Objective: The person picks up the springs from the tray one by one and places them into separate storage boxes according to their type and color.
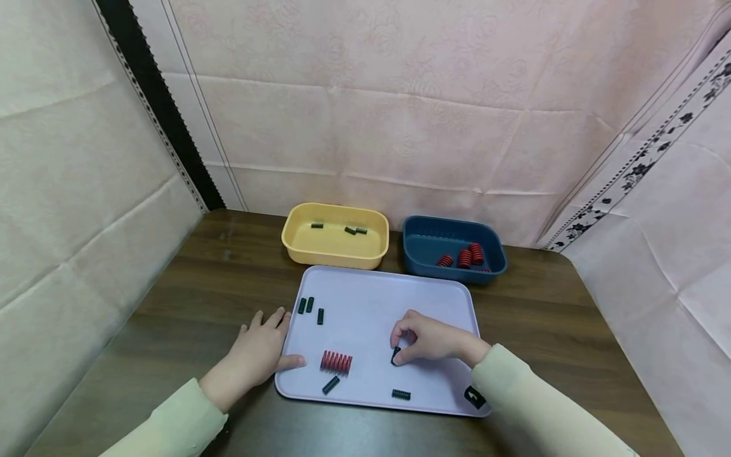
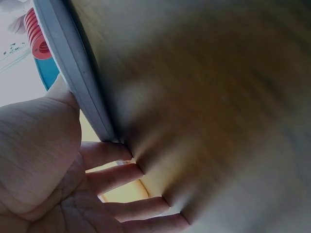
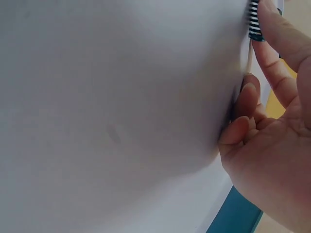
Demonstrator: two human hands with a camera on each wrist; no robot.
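My right hand [image 1: 431, 338] pinches a small dark green spring [image 1: 395, 355] between thumb and index finger, low over the right half of the white tray [image 1: 388, 292]. In the right wrist view that spring [image 3: 254, 22] shows its coils at the fingertips. My left hand [image 1: 259, 349] rests at the tray's left edge, thumb over the rim and fingers spread straight on the table. A larger red spring [image 1: 336, 362] lies on the tray near that thumb. Beside it is a dark green spring [image 1: 330, 385]; another dark green spring [image 1: 401, 395] lies near the front edge.
Several dark green springs [image 1: 320, 316] lie at the tray's back left. Behind the tray stand a yellow bin [image 1: 337, 254] with a few green springs and a blue bin [image 1: 422, 263] with several red springs. A black label [image 1: 474, 397] marks the front right corner.
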